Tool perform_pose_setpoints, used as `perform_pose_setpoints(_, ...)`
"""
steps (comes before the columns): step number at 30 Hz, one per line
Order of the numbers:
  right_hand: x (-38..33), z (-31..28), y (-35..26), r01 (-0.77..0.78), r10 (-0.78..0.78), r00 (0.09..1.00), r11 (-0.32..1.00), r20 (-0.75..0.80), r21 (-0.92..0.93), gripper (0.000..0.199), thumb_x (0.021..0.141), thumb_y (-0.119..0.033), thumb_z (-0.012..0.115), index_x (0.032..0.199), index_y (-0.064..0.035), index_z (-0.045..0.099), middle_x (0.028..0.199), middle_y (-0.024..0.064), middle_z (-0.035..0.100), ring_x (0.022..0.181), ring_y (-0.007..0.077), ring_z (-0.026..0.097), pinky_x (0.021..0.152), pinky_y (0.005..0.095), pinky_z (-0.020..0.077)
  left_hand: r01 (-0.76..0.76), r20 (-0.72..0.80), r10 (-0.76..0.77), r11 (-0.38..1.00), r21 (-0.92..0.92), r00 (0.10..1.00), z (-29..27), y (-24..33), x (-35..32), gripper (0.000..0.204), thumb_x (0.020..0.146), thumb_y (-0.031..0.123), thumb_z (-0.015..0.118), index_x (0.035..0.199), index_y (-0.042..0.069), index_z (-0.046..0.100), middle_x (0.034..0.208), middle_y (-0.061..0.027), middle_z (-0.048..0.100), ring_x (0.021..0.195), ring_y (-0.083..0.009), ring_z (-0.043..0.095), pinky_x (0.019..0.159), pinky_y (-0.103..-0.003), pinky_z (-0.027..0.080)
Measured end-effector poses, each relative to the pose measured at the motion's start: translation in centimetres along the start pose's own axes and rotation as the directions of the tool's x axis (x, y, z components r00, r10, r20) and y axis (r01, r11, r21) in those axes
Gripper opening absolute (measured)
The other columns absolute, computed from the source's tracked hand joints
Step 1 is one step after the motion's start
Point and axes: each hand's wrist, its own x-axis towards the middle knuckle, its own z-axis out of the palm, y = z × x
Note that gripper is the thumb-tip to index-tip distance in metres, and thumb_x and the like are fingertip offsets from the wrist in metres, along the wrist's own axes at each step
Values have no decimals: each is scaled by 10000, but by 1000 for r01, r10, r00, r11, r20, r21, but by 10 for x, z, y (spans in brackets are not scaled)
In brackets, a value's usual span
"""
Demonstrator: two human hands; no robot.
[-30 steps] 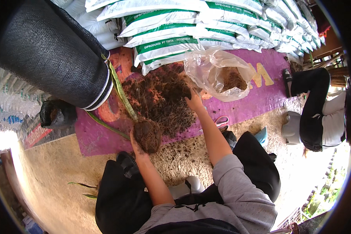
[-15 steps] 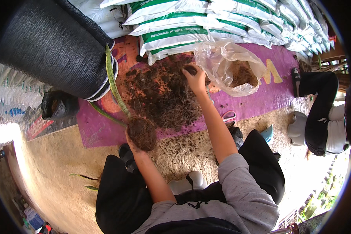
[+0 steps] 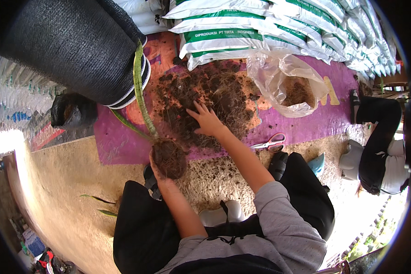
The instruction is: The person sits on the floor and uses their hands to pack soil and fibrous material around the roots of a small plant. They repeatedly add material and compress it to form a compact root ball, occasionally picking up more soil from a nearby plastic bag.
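My left hand point(image 3: 156, 172) is closed around the side of a root ball point(image 3: 170, 159), a round brown clump matted with fine roots. Long green leaves with yellowish edges, like a snake plant's point(image 3: 141, 98), rise from it and lean away to the left. Most of my left fingers are hidden behind the clump. My right hand point(image 3: 208, 121) is over a spread of loose dark soil and stringy roots point(image 3: 228, 98), fingers apart, with nothing in it. Whether its fingertips touch the soil I cannot tell.
Red-handled scissors point(image 3: 274, 142) lie at the near edge of the purple mat point(image 3: 118, 153). A see-through plastic bag point(image 3: 265, 75) with brown matter stands at right. White-and-green sacks point(image 3: 228, 34) are stacked behind. A black mesh roll point(image 3: 73, 50) is at left. Another person's leg point(image 3: 379, 132) is far right.
My right hand has come nearer and leftward from the soil's far side, and its curled fingers have spread. The scissors show more fully. My left hand still holds the root ball.
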Motion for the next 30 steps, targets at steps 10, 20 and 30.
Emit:
perform_pose_setpoints(10,-9,19,29,-86,99,994,973,-50,216,461,712,-187,708,1148,-157,564,1280,113,409,1179,279,412,970,454,368,19,3,-18,998,-55,1000,-2,8,-5,498,845,403,526,1187,40,520,1158,-160,554,1045,-318,546,859,-459,483)
perform_pose_setpoints(20,50,14,-28,55,-14,940,992,-342,111,418,677,-23,590,1093,-64,585,1248,140,458,1154,332,425,946,467,351,53,-61,-57,997,-60,997,9,11,-3,527,848,404,509,1166,-17,512,1090,-183,570,982,-324,566,837,-433,480)
perform_pose_setpoints(30,60,58,-54,235,-233,970,971,64,-29,397,841,-91,558,1233,-98,502,1341,112,377,1243,277,338,1006,404,357,86,-78,-89,996,-39,993,-3,16,2,497,878,367,444,1176,-27,498,1112,-187,569,984,-296,576,843,-434,487)
